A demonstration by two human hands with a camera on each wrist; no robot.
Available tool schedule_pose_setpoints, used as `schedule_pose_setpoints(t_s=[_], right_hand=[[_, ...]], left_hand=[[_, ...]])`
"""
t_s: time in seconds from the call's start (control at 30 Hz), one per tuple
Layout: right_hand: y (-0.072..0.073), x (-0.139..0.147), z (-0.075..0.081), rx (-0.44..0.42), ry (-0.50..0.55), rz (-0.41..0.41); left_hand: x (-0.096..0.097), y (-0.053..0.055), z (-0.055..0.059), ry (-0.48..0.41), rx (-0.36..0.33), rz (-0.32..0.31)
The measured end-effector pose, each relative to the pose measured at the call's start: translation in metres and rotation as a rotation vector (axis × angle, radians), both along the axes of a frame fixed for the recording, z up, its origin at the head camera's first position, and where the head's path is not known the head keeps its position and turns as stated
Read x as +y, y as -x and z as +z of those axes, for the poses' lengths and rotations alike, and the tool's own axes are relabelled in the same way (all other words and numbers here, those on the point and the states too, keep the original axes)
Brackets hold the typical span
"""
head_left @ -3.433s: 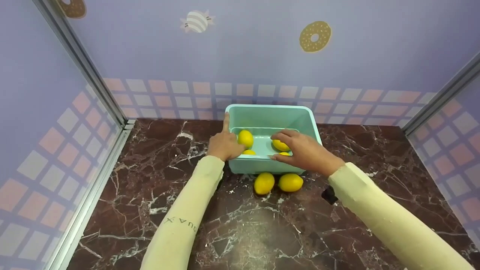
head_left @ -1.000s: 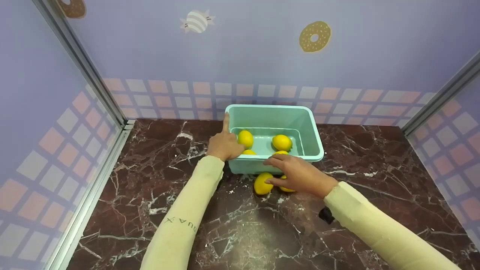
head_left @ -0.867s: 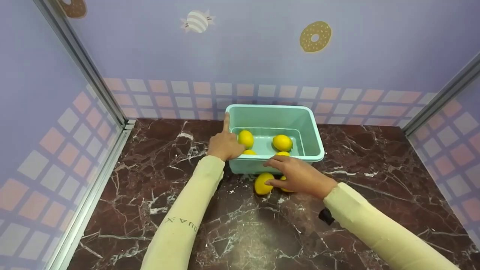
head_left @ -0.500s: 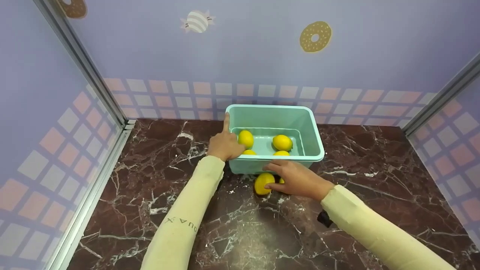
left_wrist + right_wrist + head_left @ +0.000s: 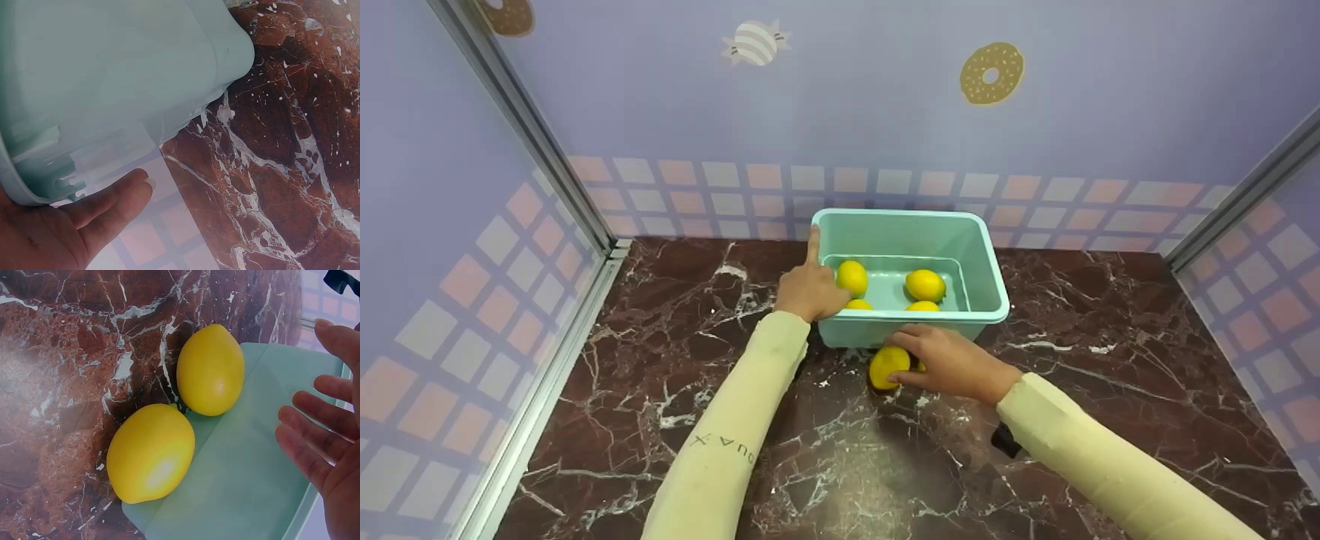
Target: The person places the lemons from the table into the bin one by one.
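A pale green plastic bin (image 5: 911, 330) stands near the back wall with several lemons (image 5: 925, 286) inside. My left hand (image 5: 808, 291) rests at its left front corner, index finger straight along the left rim and thumb reaching over the front. In the left wrist view, two straight fingers (image 5: 121, 205) extend beside the bin's outside. My right hand (image 5: 949, 364) is over two lemons lying before the bin, its thumb overlapping the left lemon (image 5: 888, 368). The right lemon is mostly hidden beneath that hand. In the right wrist view both lemons (image 5: 151, 453) show apart from its extended fingers (image 5: 326, 413).
A dark red marbled tabletop (image 5: 840, 450) lies under everything. Purple patterned panels (image 5: 870, 112) rise behind and at both sides, with metal strips (image 5: 540, 135) along the corners. A small black device (image 5: 1006, 440) sits below my right wrist.
My right hand has come out of the bin, then lowered toward the two lemons in front, its thumb now over the left one. My left hand and the bin have stayed put.
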State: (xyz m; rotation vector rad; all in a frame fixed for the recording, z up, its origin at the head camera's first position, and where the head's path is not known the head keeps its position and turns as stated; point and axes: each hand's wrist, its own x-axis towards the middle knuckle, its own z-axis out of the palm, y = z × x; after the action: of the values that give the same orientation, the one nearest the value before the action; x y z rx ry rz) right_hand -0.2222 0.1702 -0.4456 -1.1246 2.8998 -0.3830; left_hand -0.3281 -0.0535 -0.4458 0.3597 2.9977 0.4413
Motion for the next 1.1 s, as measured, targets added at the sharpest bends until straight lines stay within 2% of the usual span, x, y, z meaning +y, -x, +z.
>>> schedule_pose_setpoints(t_s=[0.33,0.6,1.1], right_hand=[[0.002,-0.001,-0.009,-0.017,-0.024,-0.01],[0.002,-0.002,-0.012,0.006,-0.026,0.001],[0.002,-0.006,-0.023,-0.007,-0.048,-0.04]], left_hand=[[0.0,0.0,0.0,0.0,0.001,0.0],[0.0,0.001,-0.001,0.01,0.006,0.006],[0.001,0.001,-0.001,-0.01,-0.005,0.009]])
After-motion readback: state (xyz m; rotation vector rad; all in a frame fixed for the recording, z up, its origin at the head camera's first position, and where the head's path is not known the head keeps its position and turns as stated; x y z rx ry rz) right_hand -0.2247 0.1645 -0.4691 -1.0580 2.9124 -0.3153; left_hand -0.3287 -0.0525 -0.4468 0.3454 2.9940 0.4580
